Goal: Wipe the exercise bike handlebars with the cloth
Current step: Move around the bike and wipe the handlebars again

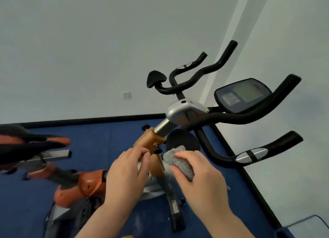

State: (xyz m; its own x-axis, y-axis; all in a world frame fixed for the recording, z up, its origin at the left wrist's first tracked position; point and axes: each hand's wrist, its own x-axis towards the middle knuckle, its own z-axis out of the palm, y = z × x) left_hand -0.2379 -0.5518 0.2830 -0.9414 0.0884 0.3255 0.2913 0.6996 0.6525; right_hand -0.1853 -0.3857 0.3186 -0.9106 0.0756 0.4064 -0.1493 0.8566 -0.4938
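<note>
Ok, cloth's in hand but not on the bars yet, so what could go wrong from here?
1. The right hand pinches the bunched grey fuzzy cloth loosely; it could slip off the curved black foam handlebars.
2. A wide sweep might knock the dark oval display console.
3. The left hand is near the black adjustment knob and could snag.

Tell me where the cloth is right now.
In the head view the grey cloth sits low and centre-right, bunched in the right hand, just below the black round pad and beside the orange post.

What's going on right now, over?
Right hand gripping grey cloth. Left hand empty, beside orange post. Handlebars not yet touched; nothing blocking.
</note>
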